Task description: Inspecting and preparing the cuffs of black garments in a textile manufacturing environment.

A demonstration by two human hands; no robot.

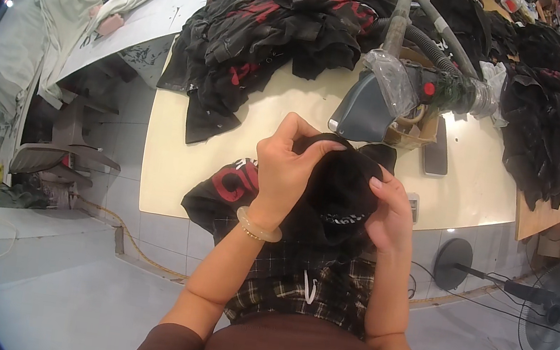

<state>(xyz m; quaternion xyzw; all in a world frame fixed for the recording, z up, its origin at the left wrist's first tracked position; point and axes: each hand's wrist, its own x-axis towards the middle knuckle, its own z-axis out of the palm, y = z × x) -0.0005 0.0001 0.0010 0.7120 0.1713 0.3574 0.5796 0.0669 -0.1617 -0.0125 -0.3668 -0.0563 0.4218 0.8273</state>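
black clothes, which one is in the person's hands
The black garment at the near edge of the table, held by the left hand and right hand; the other black clothes lie heaped farther away.

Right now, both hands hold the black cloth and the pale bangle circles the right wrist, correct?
The wrist is wrong: the head view shows the pale bangle around the left wrist, not the right. The left hand and right hand do both hold the black cloth.
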